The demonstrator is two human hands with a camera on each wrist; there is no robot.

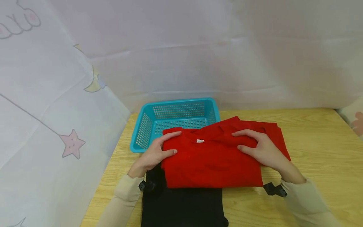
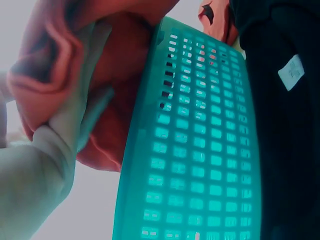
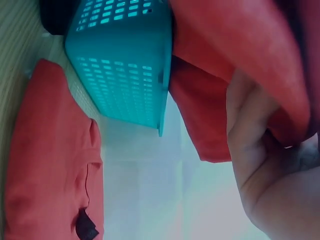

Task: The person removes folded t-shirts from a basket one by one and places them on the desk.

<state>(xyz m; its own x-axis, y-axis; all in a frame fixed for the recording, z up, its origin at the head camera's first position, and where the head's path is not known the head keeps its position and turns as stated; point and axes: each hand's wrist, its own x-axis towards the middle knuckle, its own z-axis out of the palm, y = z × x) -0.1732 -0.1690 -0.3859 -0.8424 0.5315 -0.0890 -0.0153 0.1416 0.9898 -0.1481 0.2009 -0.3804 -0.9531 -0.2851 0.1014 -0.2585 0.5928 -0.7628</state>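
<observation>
A folded red shirt (image 1: 212, 164) with a small white neck label is held up by both hands. My left hand (image 1: 155, 153) grips its left edge, thumb on top; in the left wrist view, fingers (image 2: 90, 110) lie beneath the cloth. At the opposite edge, my right hand (image 1: 263, 148) holds the shirt the same way, with its fingers (image 3: 250, 110) partly covered by fabric in the right wrist view. The shirt hides the near part of a blue-green plastic basket (image 1: 177, 101) and the top of a black garment (image 1: 181, 206) below it.
A second folded red garment (image 3: 50, 160) lies on the wooden table (image 1: 317, 142), right of the basket. The black garment lies in front of the basket and has a white label. Pale printed cloth (image 1: 184, 72) hangs behind the table and along its left side.
</observation>
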